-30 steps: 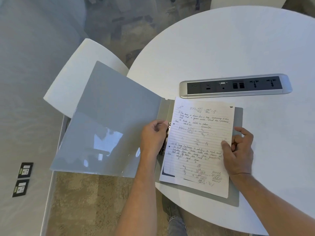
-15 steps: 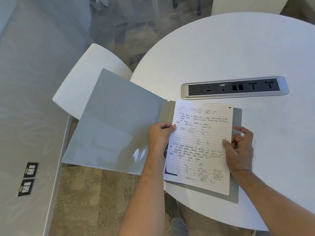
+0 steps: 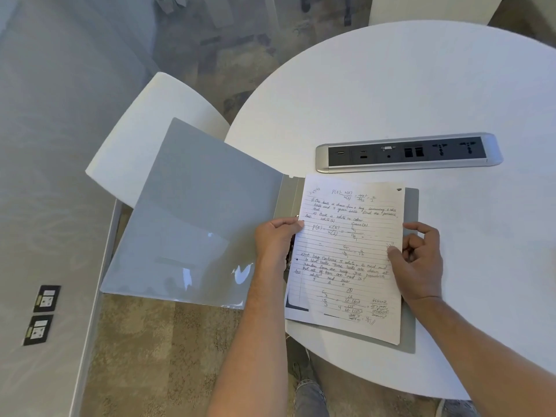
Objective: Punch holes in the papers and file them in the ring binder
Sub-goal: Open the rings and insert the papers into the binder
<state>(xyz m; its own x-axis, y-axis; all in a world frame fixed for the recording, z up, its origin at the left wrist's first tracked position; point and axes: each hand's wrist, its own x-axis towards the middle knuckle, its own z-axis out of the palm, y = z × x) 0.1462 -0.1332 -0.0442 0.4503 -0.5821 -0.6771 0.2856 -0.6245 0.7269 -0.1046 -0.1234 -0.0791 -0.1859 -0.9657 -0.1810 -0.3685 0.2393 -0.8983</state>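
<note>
While the grey binder (image 3: 198, 224) lies open at the edge of the round white table (image 3: 421, 85), its front cover hangs out past the rim, to the left of the left hand (image 3: 275, 240). This hand holds the left edge of the lined paper (image 3: 346, 266) near the rings, fingers curled on it. The right hand (image 3: 418, 263) pinches the right edge of the paper with the thumb on top. The page carries handwritten maths; "P(E)", "A bag contains 5 white" and "Ans" can be read. Beyond the right hand sits a socket strip (image 3: 409, 153).
</note>
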